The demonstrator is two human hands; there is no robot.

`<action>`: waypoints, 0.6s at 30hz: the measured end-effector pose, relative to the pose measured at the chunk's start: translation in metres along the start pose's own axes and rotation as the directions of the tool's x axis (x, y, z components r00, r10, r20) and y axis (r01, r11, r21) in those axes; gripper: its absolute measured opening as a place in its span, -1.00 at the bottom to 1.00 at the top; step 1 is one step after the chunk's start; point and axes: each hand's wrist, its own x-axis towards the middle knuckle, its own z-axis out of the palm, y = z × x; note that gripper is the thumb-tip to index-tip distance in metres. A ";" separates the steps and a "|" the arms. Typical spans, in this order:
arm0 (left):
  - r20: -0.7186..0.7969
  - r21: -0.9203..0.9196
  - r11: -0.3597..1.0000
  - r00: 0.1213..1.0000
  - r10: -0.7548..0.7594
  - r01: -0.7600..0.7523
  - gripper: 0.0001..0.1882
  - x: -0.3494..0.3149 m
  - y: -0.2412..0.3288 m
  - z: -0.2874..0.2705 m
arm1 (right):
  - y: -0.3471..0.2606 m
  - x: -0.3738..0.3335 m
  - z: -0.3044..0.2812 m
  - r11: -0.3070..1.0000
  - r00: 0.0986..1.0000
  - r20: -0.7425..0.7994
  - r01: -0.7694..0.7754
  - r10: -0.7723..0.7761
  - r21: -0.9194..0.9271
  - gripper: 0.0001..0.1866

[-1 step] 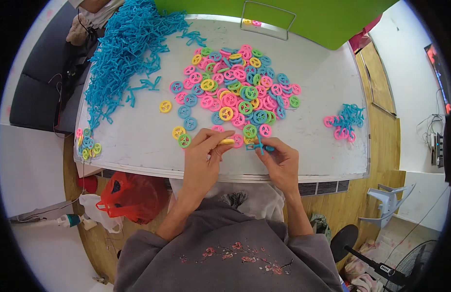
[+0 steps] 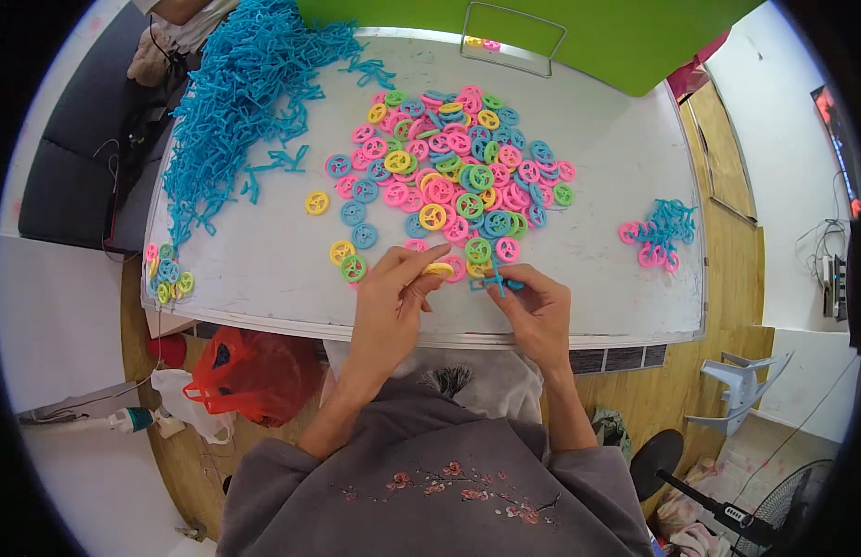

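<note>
My left hand pinches a small yellow plastic wheel between thumb and fingers, its rim turned mostly edge-on. A short gap to the right, my right hand grips a blue plastic frame part with thin crossing arms. Wheel and frame part are apart. Just beyond both hands spreads a heap of spoked toy wheels in pink, blue, green and yellow. A green wheel lies close to the frame part. My fingers hide some of each held piece.
A tall pile of blue frame parts covers the table's far left. Blue parts with pink wheels lie at the right; a few wheels sit at the left corner. A green panel stands behind. A red bag is below the table.
The left hand and the yellow wheel have shifted very slightly to the right, and the wheel has tilted a little. The right hand holds the frame part almost unmoved.
</note>
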 end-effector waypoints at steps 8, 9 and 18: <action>0.050 -0.431 0.887 0.986 -0.158 0.164 -0.81 -0.009 0.004 0.010 | -0.008 -0.001 0.018 0.985 0.997 -0.044 -0.053 0.061 0.166 -0.79; 0.062 -0.484 0.853 0.980 -0.188 0.195 -0.83 -0.009 0.004 0.010 | -0.009 -0.002 0.019 0.984 0.996 -0.060 -0.053 0.064 0.169 -0.78; 0.113 -0.649 0.709 0.956 -0.270 0.277 -0.83 -0.006 -0.005 0.009 | -0.011 0.000 0.021 0.973 0.996 -0.011 -0.079 0.083 0.217 -0.77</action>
